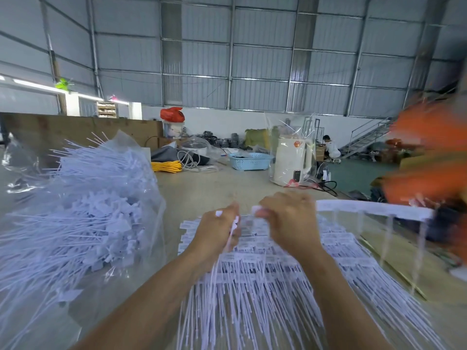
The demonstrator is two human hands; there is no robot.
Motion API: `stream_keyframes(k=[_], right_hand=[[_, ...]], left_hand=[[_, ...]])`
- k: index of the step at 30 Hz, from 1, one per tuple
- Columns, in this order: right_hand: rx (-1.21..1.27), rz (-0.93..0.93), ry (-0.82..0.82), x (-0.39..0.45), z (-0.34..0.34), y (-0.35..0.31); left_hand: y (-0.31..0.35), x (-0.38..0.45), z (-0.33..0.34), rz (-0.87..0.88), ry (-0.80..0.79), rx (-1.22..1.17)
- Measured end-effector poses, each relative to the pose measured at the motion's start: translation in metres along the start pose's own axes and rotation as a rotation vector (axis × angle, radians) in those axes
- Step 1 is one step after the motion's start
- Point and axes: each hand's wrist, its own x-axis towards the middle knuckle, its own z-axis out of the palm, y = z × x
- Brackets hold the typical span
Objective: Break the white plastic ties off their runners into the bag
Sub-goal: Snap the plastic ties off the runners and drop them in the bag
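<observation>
White plastic ties [252, 286] lie stacked on their runners on the table [207, 188]; both hands, left hand [218, 231] and right hand [288, 221], pinch one strip above them. Clear bag [83, 210] at left already bulges, yet much remains.

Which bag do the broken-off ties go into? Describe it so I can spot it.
Start at the pale tabletop and look left of the left hand. The big clear plastic bag bulges there, crammed with loose white plastic ties, unlike the flat stack of ties still on runners.
</observation>
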Motion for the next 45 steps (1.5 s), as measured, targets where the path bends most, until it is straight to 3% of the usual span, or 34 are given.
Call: stream_keyframes(k=[2, 3, 5, 8, 10, 12, 14, 17, 20, 22, 25, 30, 36, 37, 39, 41, 42, 45], right_hand=[[0.006, 0.144, 0.111, -0.001, -0.009, 0.027], [0.029, 0.237, 0.112, -0.002, -0.010, 0.037], [0.088, 0.357, 0.030, -0.005, -0.005, 0.046], [0.117, 0.284, 0.006, -0.008, 0.005, 0.036], [0.101, 0.224, 0.043, -0.008, 0.002, 0.032], [0.103, 0.222, 0.055, -0.008, -0.001, 0.032], [0.110, 0.218, 0.061, -0.007, -0.001, 0.030], [0.105, 0.189, 0.071, -0.005, -0.001, 0.024], [0.097, 0.170, 0.078, -0.006, -0.002, 0.024], [0.105, 0.176, 0.072, -0.007, -0.002, 0.025], [0.109, 0.186, 0.072, -0.006, -0.001, 0.027], [0.125, 0.192, 0.062, -0.006, -0.002, 0.026], [0.235, 0.196, 0.004, -0.003, -0.007, 0.021], [0.251, 0.175, -0.021, -0.003, -0.008, 0.018], [0.283, 0.154, -0.067, -0.001, -0.008, 0.015], [0.325, 0.163, -0.104, -0.002, -0.009, 0.012], [0.344, 0.169, -0.118, -0.002, -0.010, 0.011], [0.403, 0.159, -0.140, -0.004, -0.011, 0.011]], left_hand=[[0.004, -0.001, -0.009, -0.191, -0.055, -0.090], [0.008, -0.001, -0.012, -0.202, -0.063, -0.149], [0.024, -0.003, -0.016, -0.102, -0.098, -0.359], [0.066, -0.020, -0.025, 0.115, -0.274, -0.666], [0.093, -0.032, -0.045, 0.273, -0.381, -0.663], [0.113, -0.041, -0.074, 0.387, -0.338, -0.475], [0.118, -0.041, -0.106, 0.418, -0.153, -0.124], [0.104, -0.026, -0.157, 0.196, 0.106, 0.608], [0.070, 0.002, -0.197, -0.036, 0.133, 1.182], [0.051, 0.016, -0.211, -0.046, 0.218, 1.448], [0.035, 0.026, -0.221, -0.127, 0.320, 1.595], [0.030, 0.024, -0.218, -0.080, 0.389, 1.497], [0.063, 0.004, -0.176, -0.307, 0.269, 1.617], [0.069, 0.001, -0.162, -0.262, 0.298, 1.684], [0.074, -0.002, -0.128, 0.045, 0.381, 1.685], [0.070, -0.007, -0.083, 0.457, 0.326, 1.318], [0.066, -0.011, -0.058, 0.556, 0.227, 1.090], [0.045, -0.013, 0.007, 0.464, -0.076, 0.752]])
